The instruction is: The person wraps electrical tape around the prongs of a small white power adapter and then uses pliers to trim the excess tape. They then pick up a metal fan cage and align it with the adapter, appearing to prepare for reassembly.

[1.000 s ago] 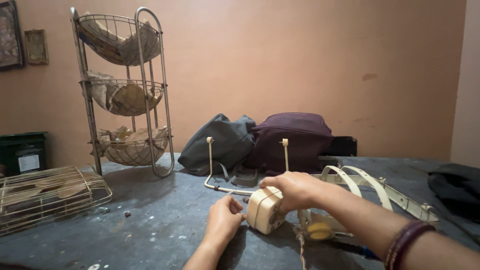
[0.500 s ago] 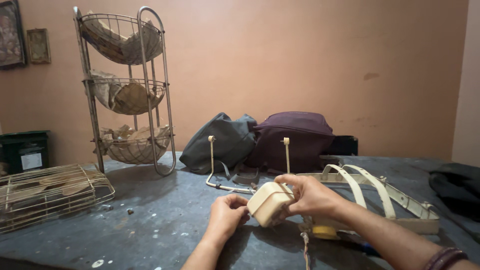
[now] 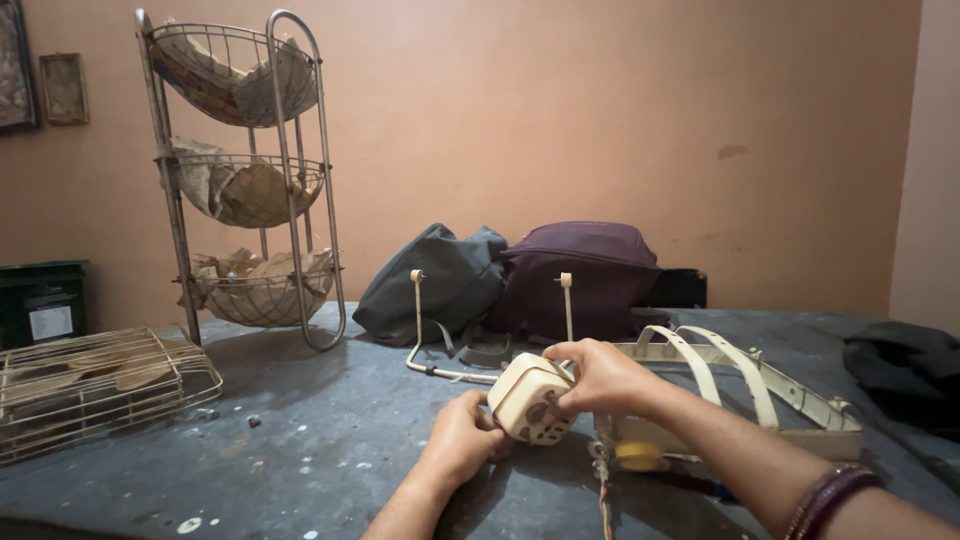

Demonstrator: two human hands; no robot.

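Note:
My right hand (image 3: 603, 379) grips a small cream box-shaped housing (image 3: 529, 400) with rounded corners, tilted so one face with holes looks toward me. My left hand (image 3: 463, 440) is curled below and left of it, fingers touching its lower edge. Just behind the hands lies a cream frame with curved ribs (image 3: 760, 390), and a bent wire stand with two upright posts (image 3: 420, 335) lies on the dark table (image 3: 300, 440). A yellow round part (image 3: 640, 457) and a thin wire (image 3: 603, 495) lie under my right wrist.
A three-tier wire basket rack (image 3: 245, 180) stands at the back left. A wire cage (image 3: 90, 385) lies at the left edge. A grey bag (image 3: 430, 280) and a purple bag (image 3: 580, 270) lean on the wall. Dark cloth (image 3: 905, 365) sits at the right.
Both hands and the cream housing have shifted slightly; the housing has been turned so its holed face points toward me, and my left hand has closed in under it.

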